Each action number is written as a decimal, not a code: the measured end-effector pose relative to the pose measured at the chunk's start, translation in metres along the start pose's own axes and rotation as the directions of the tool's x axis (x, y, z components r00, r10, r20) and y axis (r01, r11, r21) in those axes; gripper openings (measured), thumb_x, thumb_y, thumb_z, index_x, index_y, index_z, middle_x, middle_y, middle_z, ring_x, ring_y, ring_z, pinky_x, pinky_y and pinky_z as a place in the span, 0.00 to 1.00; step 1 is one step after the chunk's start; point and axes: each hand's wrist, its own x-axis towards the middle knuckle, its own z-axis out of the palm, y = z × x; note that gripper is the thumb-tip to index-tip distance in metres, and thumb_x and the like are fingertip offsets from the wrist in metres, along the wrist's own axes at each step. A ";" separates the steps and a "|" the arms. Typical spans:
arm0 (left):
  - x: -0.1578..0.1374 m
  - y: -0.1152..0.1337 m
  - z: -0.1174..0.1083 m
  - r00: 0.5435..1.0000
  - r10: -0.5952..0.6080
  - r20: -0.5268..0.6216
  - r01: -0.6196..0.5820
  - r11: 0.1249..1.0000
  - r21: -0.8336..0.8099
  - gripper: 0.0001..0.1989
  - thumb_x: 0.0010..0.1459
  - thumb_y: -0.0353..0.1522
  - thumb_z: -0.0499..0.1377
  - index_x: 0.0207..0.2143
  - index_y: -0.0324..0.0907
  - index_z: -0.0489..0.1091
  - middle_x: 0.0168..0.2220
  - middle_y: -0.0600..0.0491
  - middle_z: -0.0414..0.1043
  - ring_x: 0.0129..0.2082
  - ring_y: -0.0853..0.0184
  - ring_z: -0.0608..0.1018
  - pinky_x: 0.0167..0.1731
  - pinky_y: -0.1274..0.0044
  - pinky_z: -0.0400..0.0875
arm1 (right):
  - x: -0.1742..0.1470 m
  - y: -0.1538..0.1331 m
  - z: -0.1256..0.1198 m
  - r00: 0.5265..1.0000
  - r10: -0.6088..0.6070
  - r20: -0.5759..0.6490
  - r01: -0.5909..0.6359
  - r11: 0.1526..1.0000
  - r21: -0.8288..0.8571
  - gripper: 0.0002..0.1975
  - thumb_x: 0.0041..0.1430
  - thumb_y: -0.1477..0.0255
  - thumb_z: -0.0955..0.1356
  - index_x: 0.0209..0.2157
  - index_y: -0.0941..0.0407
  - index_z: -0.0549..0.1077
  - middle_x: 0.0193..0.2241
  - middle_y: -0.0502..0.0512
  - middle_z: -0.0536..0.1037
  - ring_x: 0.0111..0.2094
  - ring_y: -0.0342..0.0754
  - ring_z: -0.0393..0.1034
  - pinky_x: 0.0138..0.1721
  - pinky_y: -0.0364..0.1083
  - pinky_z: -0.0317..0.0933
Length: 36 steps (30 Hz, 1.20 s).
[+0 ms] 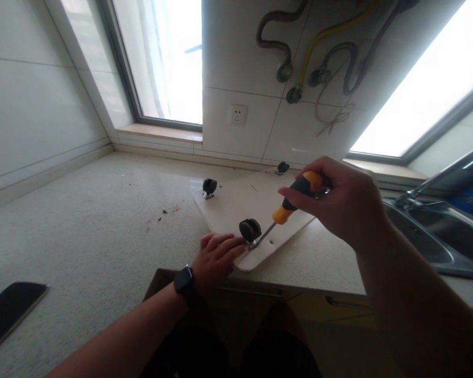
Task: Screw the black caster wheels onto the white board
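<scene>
My right hand (335, 197) is wrapped round the yellow and black handle of a screwdriver (294, 197). The screwdriver slants down to the left, and its tip meets the metal plate of the near black caster (250, 230). At the near corner of a white board (236, 202), my left hand (218, 257) grips the edge, its fingers together on top beside that caster's plate; the thumb is hidden. Two more casters stand on the board, one at the left corner (209, 187) and one at the back (283, 168). A screw (271, 242) shows right of the near caster.
The board lies on a speckled countertop (102, 226). A dark flat object (11, 310) is at the left edge, and small dark bits (164, 211) lie left of the board. A steel sink (437, 236) with a faucet is on the right. Hoses (274, 42) hang on the wall.
</scene>
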 end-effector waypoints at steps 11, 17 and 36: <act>0.002 0.000 -0.003 1.000 0.019 -0.022 -0.020 1.000 -0.002 0.21 0.61 0.23 0.57 0.55 0.45 0.71 0.54 0.52 0.78 0.53 0.59 0.72 0.52 0.65 0.60 | 0.000 0.015 0.004 0.880 -0.237 0.413 -0.088 0.772 0.629 0.32 0.65 0.70 0.67 0.67 0.39 0.56 0.61 0.55 0.70 0.56 0.52 0.71 0.51 0.56 0.73; 0.001 0.000 -0.002 1.000 0.013 -0.024 -0.013 1.000 -0.008 0.20 0.63 0.23 0.57 0.55 0.45 0.71 0.55 0.52 0.77 0.54 0.59 0.72 0.53 0.65 0.60 | 0.000 0.001 0.004 0.987 -0.025 0.161 -0.004 0.984 0.179 0.22 0.49 0.56 0.78 0.42 0.51 0.74 0.30 0.50 0.77 0.29 0.48 0.73 0.30 0.49 0.70; 0.000 -0.001 -0.001 1.000 0.007 -0.010 -0.008 0.999 -0.033 0.22 0.61 0.23 0.57 0.57 0.45 0.70 0.55 0.52 0.77 0.55 0.59 0.71 0.54 0.65 0.59 | 0.006 -0.002 0.002 0.982 -0.125 0.138 0.106 0.985 0.139 0.10 0.58 0.61 0.73 0.31 0.52 0.73 0.27 0.51 0.75 0.28 0.46 0.69 0.32 0.49 0.67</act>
